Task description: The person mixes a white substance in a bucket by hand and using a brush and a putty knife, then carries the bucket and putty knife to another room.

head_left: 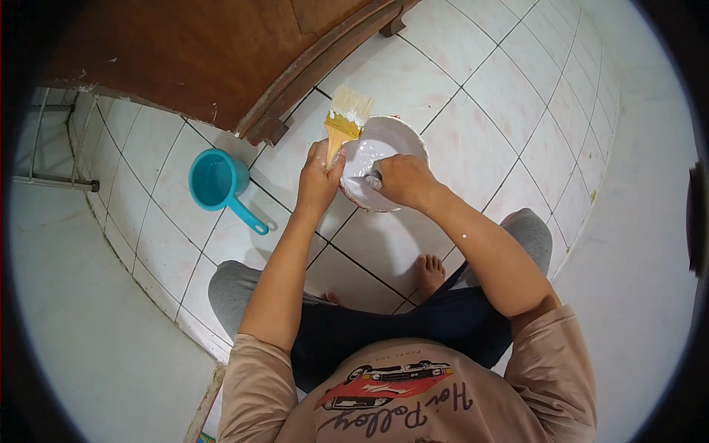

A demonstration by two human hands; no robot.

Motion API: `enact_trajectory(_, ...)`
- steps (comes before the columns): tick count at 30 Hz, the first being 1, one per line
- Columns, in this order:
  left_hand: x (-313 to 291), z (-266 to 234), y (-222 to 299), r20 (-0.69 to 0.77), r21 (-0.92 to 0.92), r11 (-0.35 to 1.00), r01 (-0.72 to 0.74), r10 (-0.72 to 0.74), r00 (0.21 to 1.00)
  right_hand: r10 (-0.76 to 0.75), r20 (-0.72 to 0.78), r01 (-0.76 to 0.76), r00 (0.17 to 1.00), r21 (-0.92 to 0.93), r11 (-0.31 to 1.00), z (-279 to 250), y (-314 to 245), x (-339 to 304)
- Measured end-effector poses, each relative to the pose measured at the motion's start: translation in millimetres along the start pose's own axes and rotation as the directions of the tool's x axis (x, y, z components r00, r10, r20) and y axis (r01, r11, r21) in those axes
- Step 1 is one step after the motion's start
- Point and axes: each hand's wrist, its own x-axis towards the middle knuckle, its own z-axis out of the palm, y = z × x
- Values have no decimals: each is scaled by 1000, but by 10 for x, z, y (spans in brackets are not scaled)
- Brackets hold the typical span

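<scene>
My left hand [319,181] is closed around the wooden handle of a wide paintbrush [349,109], whose pale bristles point up and away from me. White paint clings to the bristles and the yellow band. Just right of that hand is a round white bucket [422,144] with wet white paint [363,156] inside. I cannot tell whether the left hand also touches its rim. My right hand [405,181] reaches over the bucket's near right side, fingers curled down into it. A whitish, paint-covered thing [374,179] shows at those fingers; its kind is unclear.
A turquoise dipper [238,181] stands on the tiled floor [473,140] to the left, its handle toward me. Brown wooden furniture [199,59] fills the far left. A metal rack [55,181] is at the left edge. White walls [642,244] rise on both sides. My bare foot [430,275] is near the bucket.
</scene>
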Motion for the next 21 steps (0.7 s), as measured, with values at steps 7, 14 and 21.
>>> enact_trajectory(7,1,3,-11,-7,-27,1000,-15,15,1000,184,-110,-195,977,-92,977,-34,70,52)
enact_trajectory(14,6,-11,2,2,-82,997,3,-2,1000,132,-14,-132,991,-71,989,-101,22,15)
enact_trajectory(21,23,10,-49,10,-70,998,-6,7,1000,-6,-100,0,995,-56,998,41,58,50)
